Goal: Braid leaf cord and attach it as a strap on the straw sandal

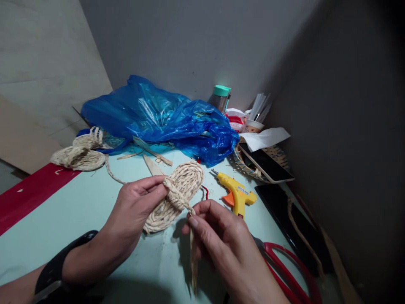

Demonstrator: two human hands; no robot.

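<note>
An oval sole of coiled, braided straw (186, 179) is tilted up above the pale table, with a braided straw cord (177, 195) running across its face. My left hand (136, 207) pinches the sole's left side and the upper end of the cord between thumb and fingers. At the cord's lower right end, my right hand (218, 236) closes thumb and forefinger on the braid. Loose straw strands (193, 266) hang down from that pinch. The fingers behind the sole are partly hidden.
A yellow glue gun (237, 192) lies right of the sole, near red-handled scissors (291, 270). Behind are a blue plastic bag (148, 114) and a woven basket (278, 156) with a phone (267, 164). Straw slippers (79, 158) sit at left; a green-lidded jar (220, 97) stands by the wall.
</note>
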